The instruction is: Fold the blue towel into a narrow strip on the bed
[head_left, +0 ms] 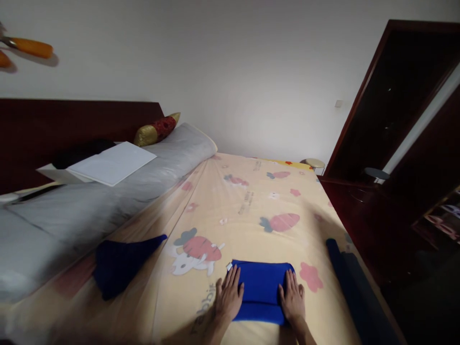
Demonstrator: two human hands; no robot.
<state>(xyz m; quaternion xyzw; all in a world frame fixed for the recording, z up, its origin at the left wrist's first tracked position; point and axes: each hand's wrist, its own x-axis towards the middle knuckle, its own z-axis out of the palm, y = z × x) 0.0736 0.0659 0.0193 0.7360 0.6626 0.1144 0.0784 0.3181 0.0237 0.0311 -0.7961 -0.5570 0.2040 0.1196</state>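
A folded bright blue cloth [261, 286] lies flat on the cartoon-print bedsheet [251, 211] near the bed's front edge. My left hand [228, 297] rests palm down on the cloth's left side, fingers spread a little. My right hand [293, 298] presses flat on its right side in the same way. Neither hand grips anything. A small white tag [229, 266] sticks out at the cloth's upper left corner.
A dark navy cloth [120, 263] lies crumpled to the left. Another dark rolled cloth [350, 282] sits along the bed's right edge. Grey bedding [108, 201], a white sheet [113, 163] and a red-gold bolster [156, 130] lie by the dark headboard. Dark wooden furniture [395, 143] stands at right.
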